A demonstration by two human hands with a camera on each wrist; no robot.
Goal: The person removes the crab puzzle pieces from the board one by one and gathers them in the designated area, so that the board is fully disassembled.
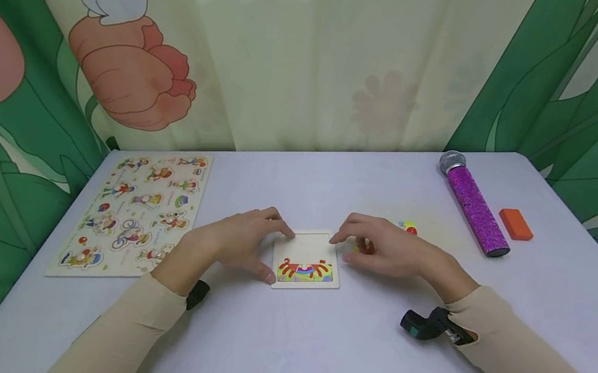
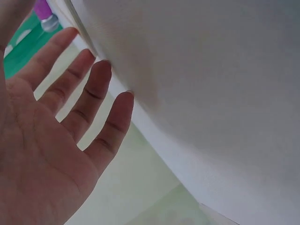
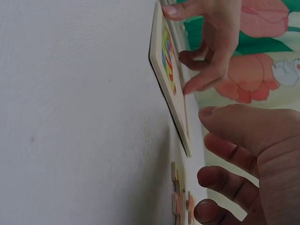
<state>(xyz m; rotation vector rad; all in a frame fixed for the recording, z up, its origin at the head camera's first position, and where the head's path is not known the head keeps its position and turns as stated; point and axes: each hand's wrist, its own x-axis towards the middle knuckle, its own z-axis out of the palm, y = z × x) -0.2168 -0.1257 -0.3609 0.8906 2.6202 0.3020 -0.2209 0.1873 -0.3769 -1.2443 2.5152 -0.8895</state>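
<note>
A small square puzzle tray [image 1: 309,246] lies flat on the white table, with joined rainbow-patterned pieces [image 1: 305,271] along its near edge and bare wood above them. At its left side, my left hand [image 1: 233,238] touches the edge with thumb and finger spread apart. My right hand [image 1: 389,248] hovers by the tray's upper right corner, its fingers loosely bent and nothing held between them in the right wrist view. Loose puzzle pieces [image 3: 176,178] lie on the table beside the tray, partly hidden by the right hand in the head view.
To the left lies a large board of animal figures [image 1: 138,206]. A purple glittery microphone [image 1: 473,204] and an orange block [image 1: 516,224] are at the back right. A printed curtain [image 1: 368,59] hangs behind the table. Each wrist carries a black device [image 1: 424,325].
</note>
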